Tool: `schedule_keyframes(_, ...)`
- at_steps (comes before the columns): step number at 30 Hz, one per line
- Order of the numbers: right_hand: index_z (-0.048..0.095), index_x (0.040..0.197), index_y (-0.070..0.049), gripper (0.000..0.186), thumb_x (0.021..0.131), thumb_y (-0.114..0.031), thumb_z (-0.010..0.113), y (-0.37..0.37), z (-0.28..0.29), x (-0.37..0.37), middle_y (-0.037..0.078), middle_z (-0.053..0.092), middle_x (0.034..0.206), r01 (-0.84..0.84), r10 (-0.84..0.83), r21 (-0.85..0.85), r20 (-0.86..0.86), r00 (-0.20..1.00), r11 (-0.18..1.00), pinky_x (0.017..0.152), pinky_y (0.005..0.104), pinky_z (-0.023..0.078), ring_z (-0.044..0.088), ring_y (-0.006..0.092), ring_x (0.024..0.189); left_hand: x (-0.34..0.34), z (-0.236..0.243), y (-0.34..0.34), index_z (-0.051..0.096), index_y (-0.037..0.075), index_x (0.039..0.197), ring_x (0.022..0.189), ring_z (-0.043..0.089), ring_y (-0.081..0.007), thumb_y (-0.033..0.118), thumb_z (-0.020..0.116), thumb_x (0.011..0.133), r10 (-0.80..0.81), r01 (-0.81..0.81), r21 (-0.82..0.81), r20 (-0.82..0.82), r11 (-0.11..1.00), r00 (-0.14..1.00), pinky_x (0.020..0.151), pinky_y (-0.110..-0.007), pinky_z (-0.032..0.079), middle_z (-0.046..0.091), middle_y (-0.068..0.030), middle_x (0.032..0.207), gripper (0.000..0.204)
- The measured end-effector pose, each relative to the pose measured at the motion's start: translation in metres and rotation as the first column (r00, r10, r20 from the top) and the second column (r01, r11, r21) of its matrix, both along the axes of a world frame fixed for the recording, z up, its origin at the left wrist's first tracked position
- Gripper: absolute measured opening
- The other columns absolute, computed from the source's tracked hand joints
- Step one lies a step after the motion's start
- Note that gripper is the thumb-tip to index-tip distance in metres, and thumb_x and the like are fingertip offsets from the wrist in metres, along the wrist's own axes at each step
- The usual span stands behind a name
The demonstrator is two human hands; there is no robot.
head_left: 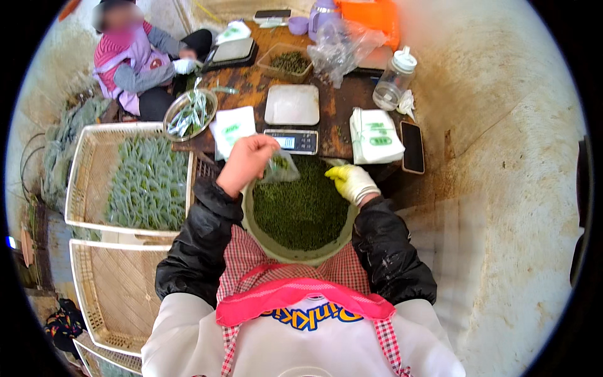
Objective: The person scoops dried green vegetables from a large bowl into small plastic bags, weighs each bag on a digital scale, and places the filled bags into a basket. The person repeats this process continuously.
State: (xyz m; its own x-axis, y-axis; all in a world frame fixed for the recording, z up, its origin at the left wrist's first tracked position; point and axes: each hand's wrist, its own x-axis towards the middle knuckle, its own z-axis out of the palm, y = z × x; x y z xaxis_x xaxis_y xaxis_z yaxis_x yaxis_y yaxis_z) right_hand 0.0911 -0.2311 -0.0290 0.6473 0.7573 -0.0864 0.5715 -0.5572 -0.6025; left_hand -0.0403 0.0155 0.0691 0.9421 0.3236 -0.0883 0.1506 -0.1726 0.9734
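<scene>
My bare left hand (248, 162) pinches the top of a small clear plastic bag (280, 168) with some green leaves in it. The bag hangs over the upper left of a round pale tub (309, 256) on my lap. Dark green tea-like leaves (301, 207) fill much of the tub. At its upper right edge is my right hand (353, 182), in a white glove with yellow fingers. Those fingers are drawn together over the leaves; what they hold, if anything, is too small to make out. A digital scale (292, 107) stands on the table just beyond both hands.
White printed pouches lie in a left stack (233, 129) and a right stack (375, 137), beside a phone (412, 147). A metal bowl (190, 114) and a clear jar (394, 80) flank the table. Filled bags line a crate (129, 223). Another person (141, 63) sits far left.
</scene>
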Motion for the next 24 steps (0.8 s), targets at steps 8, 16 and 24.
schedule_keyframes(8, 0.068, 0.115, -0.017, 0.031, 0.086, -0.013, 0.058, 0.023, 0.011, -0.003, 0.015, 0.067, 0.107, -0.180, 0.166, -0.274, -0.077, 0.983, 0.945, 0.089, 0.0384, 0.049, 0.063, 0.0329, 0.098, 0.094, -0.009, 0.034, 0.067, 0.002, 0.104, 0.081, 0.058, -0.0359, 0.006, 0.063, 0.084, -0.213, -0.081, 0.697, 0.324, 0.712, 0.922, 0.074, -0.039, 0.047, 0.058, -0.0180, 0.084, 0.021)
schedule_keyframes(16, 0.064, 0.122, -0.020, 0.035, 0.088, -0.019, 0.057, 0.020, 0.011, -0.010, 0.015, 0.068, 0.102, -0.278, 0.218, -0.428, -0.184, 0.958, 0.860, 0.084, 0.0396, 0.050, 0.064, 0.0326, 0.094, 0.037, -0.036, 0.016, 0.062, 0.003, 0.112, 0.065, 0.055, -0.0108, -0.005, 0.055, 0.088, 0.305, -0.423, 0.157, 0.482, 0.892, 0.821, 0.056, -0.023, 0.046, 0.052, -0.0067, 0.097, 0.026)
schedule_keyframes(24, 0.054, 0.134, -0.027, 0.047, 0.089, -0.014, 0.056, 0.032, 0.030, -0.015, 0.006, 0.058, 0.131, -0.357, 0.204, -0.580, -0.314, 0.927, 0.732, 0.095, 0.0400, 0.048, 0.059, 0.0295, 0.113, 0.024, -0.023, 0.007, 0.062, 0.002, 0.111, 0.072, 0.049, -0.0113, -0.005, 0.059, 0.086, 0.216, -0.552, 0.424, 0.618, 0.718, 0.756, 0.063, -0.024, 0.044, 0.049, -0.0065, 0.103, 0.026)
